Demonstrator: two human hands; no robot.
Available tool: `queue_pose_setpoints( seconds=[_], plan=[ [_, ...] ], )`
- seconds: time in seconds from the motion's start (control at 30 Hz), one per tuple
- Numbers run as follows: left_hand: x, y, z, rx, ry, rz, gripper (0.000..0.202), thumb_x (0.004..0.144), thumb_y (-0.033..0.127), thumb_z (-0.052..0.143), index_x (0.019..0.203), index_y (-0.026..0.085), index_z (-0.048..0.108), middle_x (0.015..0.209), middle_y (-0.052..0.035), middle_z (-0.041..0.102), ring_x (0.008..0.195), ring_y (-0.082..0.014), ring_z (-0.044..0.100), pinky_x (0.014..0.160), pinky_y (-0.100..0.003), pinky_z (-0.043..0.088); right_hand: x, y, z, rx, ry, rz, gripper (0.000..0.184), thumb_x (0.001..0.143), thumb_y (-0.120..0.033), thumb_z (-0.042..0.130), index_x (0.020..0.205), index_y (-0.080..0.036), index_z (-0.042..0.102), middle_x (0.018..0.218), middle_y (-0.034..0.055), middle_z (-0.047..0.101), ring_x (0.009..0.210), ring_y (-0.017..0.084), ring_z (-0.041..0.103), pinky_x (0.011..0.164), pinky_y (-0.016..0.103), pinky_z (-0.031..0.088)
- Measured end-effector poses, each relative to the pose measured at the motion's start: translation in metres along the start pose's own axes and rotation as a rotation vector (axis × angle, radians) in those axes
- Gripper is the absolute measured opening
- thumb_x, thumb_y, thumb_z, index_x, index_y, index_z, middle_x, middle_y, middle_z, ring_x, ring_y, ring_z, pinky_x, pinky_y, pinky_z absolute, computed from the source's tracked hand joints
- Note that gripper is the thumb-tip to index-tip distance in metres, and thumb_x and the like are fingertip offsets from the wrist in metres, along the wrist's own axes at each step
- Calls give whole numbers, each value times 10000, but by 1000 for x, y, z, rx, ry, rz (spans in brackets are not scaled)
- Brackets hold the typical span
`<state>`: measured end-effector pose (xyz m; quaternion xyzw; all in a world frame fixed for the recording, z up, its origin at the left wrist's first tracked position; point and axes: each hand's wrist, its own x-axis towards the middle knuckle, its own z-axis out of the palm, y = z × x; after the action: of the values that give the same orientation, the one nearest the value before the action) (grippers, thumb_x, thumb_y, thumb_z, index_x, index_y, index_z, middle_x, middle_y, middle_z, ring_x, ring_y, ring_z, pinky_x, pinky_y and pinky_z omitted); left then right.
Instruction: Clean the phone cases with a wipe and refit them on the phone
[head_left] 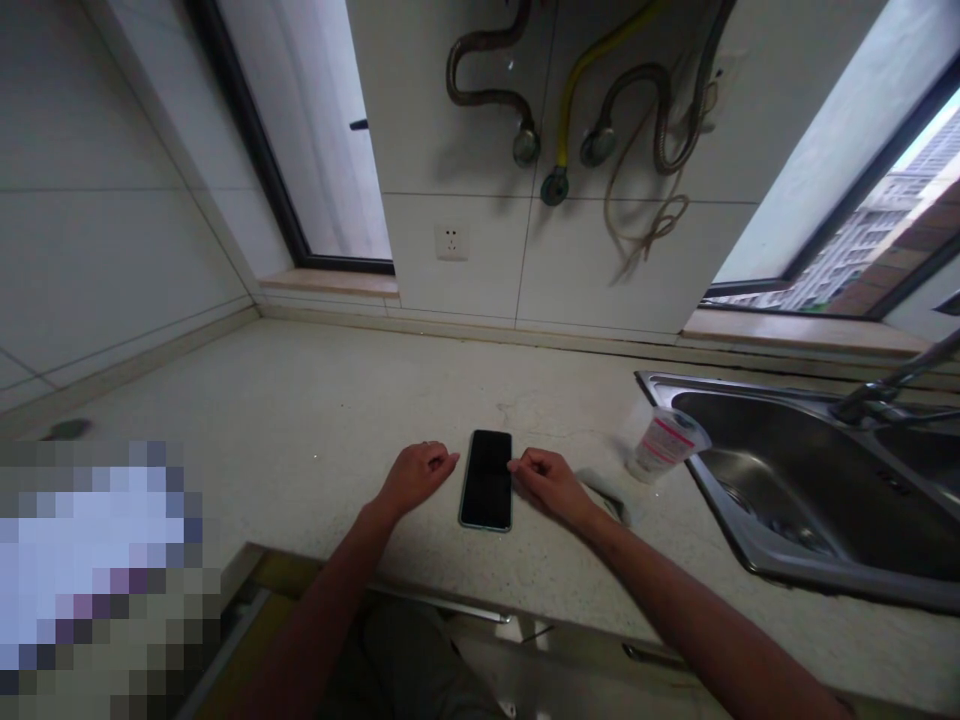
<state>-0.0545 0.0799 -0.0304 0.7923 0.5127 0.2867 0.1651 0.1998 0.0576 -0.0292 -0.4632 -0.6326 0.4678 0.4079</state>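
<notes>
A black phone (487,479) lies flat, screen dark, on the pale speckled counter (300,400). My left hand (416,474) rests on the counter just left of the phone, fingers curled in, its fingertips close to the phone's upper left edge. My right hand (546,480) sits on the phone's right side, fingers curled, with the fingertips touching the phone's right edge. Neither hand lifts the phone.
A white tube (666,444) with red print stands cap-down by the steel sink (757,560) at the right, with a tap (892,385) behind. Hoses (570,110) and a socket (451,241) are on the tiled wall. Windows flank the wall. A blurred patch covers the lower left.
</notes>
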Motion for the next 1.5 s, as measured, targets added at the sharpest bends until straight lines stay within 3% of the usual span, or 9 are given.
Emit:
queue_pose_setpoints(
  seconds=[0.17,0.3,0.5,0.67,0.8,0.97,1.07,1.2,1.5],
  plan=[
    [-2,13,1,48,-1,-100,433,933,485,432,631,192,531,595,9,535,575,-129,467,610,-262,297,-1,7,-3,43,115,21,346,847,-525,586,705,-222,499,508,-62,466,440,101,397,439,232,293],
    [-5,40,8,20,4,-245,328,943,455,450,955,198,653,851,-56,704,764,-186,624,710,-280,377,-1,4,1,-139,130,-109,153,847,-351,597,905,-210,584,718,-19,585,642,140,537,602,263,426],
    [2,63,18,-81,67,-409,515,816,459,652,1235,167,586,986,-125,709,926,-265,667,789,-329,441,-11,5,3,-77,135,-54,305,810,-232,638,1113,-225,609,1032,73,707,851,197,666,816,367,515],
    [16,51,13,-552,-69,-655,475,785,474,673,1119,144,602,873,-90,695,544,-164,621,527,-288,478,-15,7,5,389,135,131,472,724,-282,765,1155,-235,581,1140,94,697,996,218,674,950,421,500],
    [24,43,16,-630,-144,-638,375,751,508,703,812,160,577,573,-15,606,439,-149,573,432,-255,462,-16,1,6,693,202,227,490,673,-247,813,1106,-233,586,1196,83,650,986,202,668,954,409,508],
    [35,46,28,-721,-190,-639,385,780,557,650,794,194,524,424,48,488,323,-114,450,363,-210,347,-14,-5,0,878,252,252,376,679,-173,807,991,-230,605,1095,60,656,975,198,666,969,400,530],
    [43,54,37,-827,-71,-535,391,769,559,651,816,185,546,553,29,537,426,-104,490,417,-212,356,-10,-9,-6,911,245,249,331,686,-147,796,962,-212,625,1087,72,671,961,191,669,955,361,539],
    [59,67,52,-981,251,-485,415,739,560,669,704,196,471,640,33,497,567,-99,482,523,-224,382,-7,-17,-12,961,195,207,322,694,-160,795,980,-191,649,1091,85,687,995,189,669,949,317,532],
    [82,72,71,-1255,396,-507,463,644,564,735,683,204,446,620,52,443,564,-99,433,532,-237,368,-7,-19,-16,575,101,184,324,707,-323,782,992,-177,734,938,62,735,795,168,657,754,303,530]
  ],
)
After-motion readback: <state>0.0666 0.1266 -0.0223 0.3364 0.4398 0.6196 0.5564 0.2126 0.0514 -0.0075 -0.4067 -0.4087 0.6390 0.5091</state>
